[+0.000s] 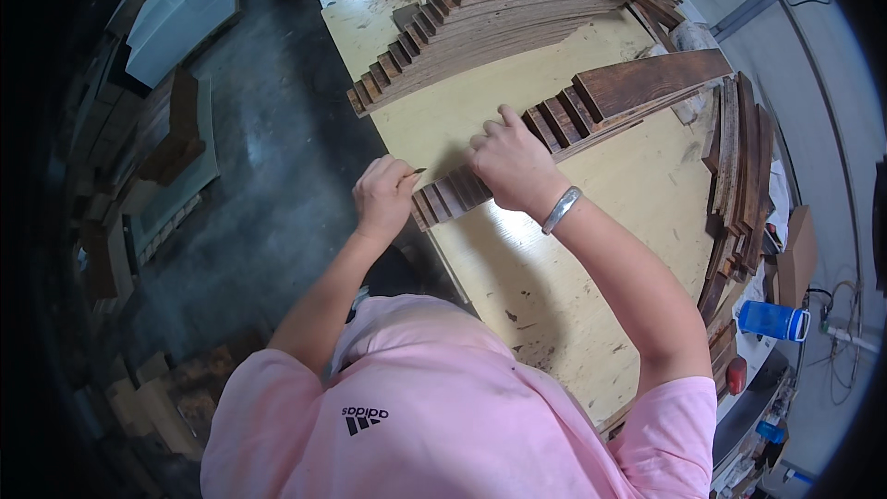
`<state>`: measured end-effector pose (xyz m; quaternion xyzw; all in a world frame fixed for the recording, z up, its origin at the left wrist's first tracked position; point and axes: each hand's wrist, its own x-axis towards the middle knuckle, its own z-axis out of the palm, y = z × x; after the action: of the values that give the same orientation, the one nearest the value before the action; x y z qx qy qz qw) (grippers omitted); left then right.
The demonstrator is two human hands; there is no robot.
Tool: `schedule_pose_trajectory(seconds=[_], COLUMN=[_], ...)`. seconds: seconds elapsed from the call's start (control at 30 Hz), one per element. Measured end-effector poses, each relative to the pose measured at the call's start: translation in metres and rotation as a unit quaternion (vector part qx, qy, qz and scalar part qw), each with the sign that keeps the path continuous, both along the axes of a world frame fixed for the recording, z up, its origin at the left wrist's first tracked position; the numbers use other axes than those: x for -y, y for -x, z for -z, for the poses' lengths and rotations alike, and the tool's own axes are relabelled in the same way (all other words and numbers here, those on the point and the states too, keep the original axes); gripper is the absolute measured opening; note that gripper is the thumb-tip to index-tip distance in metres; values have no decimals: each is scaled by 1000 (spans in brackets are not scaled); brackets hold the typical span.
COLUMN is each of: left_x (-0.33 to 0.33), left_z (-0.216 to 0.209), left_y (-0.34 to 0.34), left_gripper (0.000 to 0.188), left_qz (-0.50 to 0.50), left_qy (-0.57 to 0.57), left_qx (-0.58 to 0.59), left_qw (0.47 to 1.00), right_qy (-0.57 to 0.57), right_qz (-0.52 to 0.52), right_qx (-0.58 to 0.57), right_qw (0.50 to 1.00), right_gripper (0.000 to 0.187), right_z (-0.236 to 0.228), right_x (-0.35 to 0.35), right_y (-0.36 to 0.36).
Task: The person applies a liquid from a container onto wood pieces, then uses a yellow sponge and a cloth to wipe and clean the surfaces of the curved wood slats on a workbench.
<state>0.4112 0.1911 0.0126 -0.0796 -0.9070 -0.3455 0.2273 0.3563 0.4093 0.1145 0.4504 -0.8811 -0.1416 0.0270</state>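
Note:
A stepped row of dark brown wooden boards (449, 196) lies on the pale tabletop, fanned so their ends overlap. At its near left end is my left hand (381, 196), fingers closed round a small slim tool (419, 171) with a dark pointed tip. The tool's exact kind is too small to tell. My right hand (517, 164) is over the middle of the row, its fingers curled down at the boards and hiding some of them. Whether anything is pinched in it is hidden. The broad top board (651, 83) of the row shows to the right.
A second fanned stack of boards (517, 23) lies farther back on the table (591, 268). More curved boards (739, 166) stand along the right edge. Beyond them is a blue bottle (770, 321). A white bin (182, 14) stands across the floor at left.

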Motion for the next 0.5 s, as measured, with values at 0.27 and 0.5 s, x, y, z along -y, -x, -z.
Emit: schedule_pose_trajectory(seconds=[0.27,0.5], left_x=[-16,-5], left_z=[-4,5], left_y=[-34,-6], left_gripper=[11,9], left_qz=[57,1], left_qy=[-44,-11], left_qx=[-10,-14], left_qw=[997,1000], right_qy=[47,38], right_qz=[9,25], right_qx=[4,40], right_qw=[999,998], right_gripper=[26,18], right_z=[37,31], right_x=[15,22], right_y=[-18,-16])
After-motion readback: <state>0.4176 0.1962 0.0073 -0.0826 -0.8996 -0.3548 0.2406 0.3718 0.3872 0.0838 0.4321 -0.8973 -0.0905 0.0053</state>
